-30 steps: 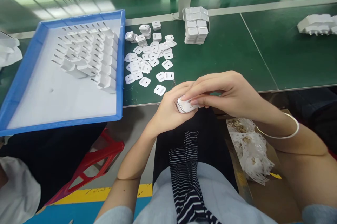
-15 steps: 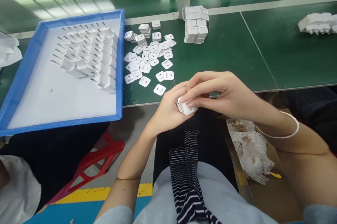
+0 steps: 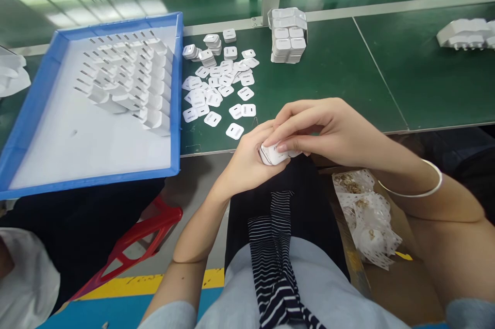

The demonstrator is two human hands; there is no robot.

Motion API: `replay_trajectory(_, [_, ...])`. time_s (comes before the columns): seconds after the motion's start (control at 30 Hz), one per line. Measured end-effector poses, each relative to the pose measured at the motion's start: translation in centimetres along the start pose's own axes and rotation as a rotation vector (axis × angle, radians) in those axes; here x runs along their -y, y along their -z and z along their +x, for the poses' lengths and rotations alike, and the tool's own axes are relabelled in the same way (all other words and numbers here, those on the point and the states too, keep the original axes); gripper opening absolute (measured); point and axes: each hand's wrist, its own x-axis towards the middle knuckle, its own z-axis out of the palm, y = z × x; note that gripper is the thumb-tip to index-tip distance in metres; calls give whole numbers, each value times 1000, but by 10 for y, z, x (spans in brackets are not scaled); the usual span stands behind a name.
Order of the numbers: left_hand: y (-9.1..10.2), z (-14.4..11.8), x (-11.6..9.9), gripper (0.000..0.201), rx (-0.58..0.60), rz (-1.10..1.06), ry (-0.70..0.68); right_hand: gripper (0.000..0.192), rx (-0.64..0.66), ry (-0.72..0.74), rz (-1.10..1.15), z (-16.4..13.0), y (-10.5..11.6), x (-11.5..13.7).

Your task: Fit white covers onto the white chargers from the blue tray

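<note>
My left hand (image 3: 247, 161) is wrapped round a small stack of white charger face plates (image 3: 274, 155), just off the bench's front edge. My right hand (image 3: 328, 130) reaches over from the right, its thumb and fingers pressed on the top of the stack. Between its fingers the edge of another white plate (image 3: 294, 153) shows, partly hidden. Loose white face plates (image 3: 234, 131), rounded squares with a small slot, lie scattered on the green bench beyond my left hand. Short piles of the same plates (image 3: 212, 44) stand behind them.
On the left is a blue-rimmed tray (image 3: 176, 112) with rows of white plug chargers (image 3: 154, 92), prongs up. A bundled block of plates (image 3: 289, 43) stands at the back. White moulded parts (image 3: 466, 32) lie far right. A cardboard box (image 3: 402, 288) holds plastic bags (image 3: 367, 215).
My right hand has moved slightly up and to the right across the stack. A plate edge now shows to the right of the stack under its fingers. My left hand stays put.
</note>
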Motion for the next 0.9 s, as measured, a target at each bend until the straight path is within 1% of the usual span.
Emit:
replay_trajectory(0.17, [0, 0, 0, 33, 2, 2, -5, 13, -10, -12, 22, 2, -1, -1])
replay_trajectory(0.33, [0, -1, -1, 35, 5, 13, 28, 13, 0, -8, 13, 4, -1, -1])
replay_trajectory(0.6, [-2, -2, 1, 34, -5, -11, 109, 12, -16, 0, -81, 3, -2, 0])
replay_trajectory(0.73, [-2, -1, 1, 26, 3, -3, 125, 10, -29, -44, -86, 3, -3, 3])
replay_trajectory(0.9, [-3, 1, 0, 21, 17, -30, 157, 10, -44, -119, -86, 4, -5, 5])
